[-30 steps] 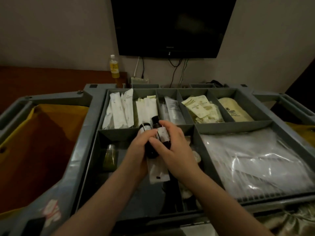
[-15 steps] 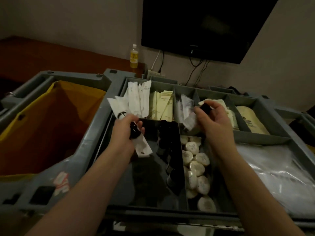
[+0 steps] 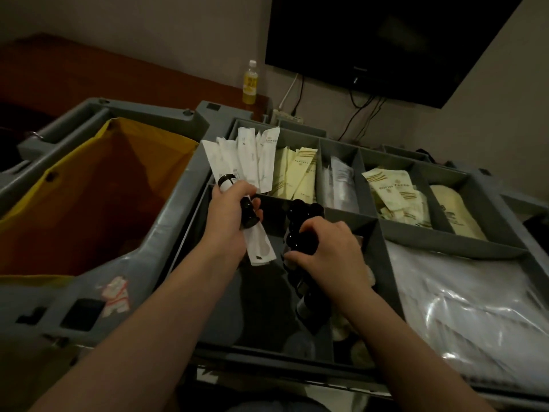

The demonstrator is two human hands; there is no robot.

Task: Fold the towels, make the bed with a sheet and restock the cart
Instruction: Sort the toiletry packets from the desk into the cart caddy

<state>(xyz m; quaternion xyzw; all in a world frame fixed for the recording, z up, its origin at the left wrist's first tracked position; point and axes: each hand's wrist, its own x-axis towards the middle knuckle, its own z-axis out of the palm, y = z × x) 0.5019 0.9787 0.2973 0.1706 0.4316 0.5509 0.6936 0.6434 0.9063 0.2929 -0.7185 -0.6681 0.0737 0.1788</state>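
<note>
So the housekeeping cart (image 3: 166,212) has its top tray split into compartments, and both hands are in the near-left one. Left hand (image 3: 230,215) has its fingers wrapped tight round a little dark bottle (image 3: 248,214) and a long white packet (image 3: 261,246) that sticks out below the fist, plus a white-labelled bottle (image 3: 226,182) pokes out the top of the grip. Right hand (image 3: 329,251) is down on the row of dark bottles (image 3: 300,221) standing in the narrow slot in the middle of the tray, fingers curled over and thumb pressed in from the near side, so it's clamped on a couple of them. Along the far edge, going left to right: white packets (image 3: 252,153), cream sachets (image 3: 298,173), clear-wrapped bits (image 3: 341,179), more cream packets (image 3: 395,194) and a cream pouch (image 3: 454,209). The big compartment at the near-right corner is full of clear plastic bags (image 3: 475,307). A yellow bag (image 3: 89,188) hangs open off the cart's left end. Behind the cart there's a yellow drink bottle (image 3: 250,83) on a wooden ledge and a dark TV (image 3: 386,40) on the wall. Pretty dim overall, so I can't read the labels.
</note>
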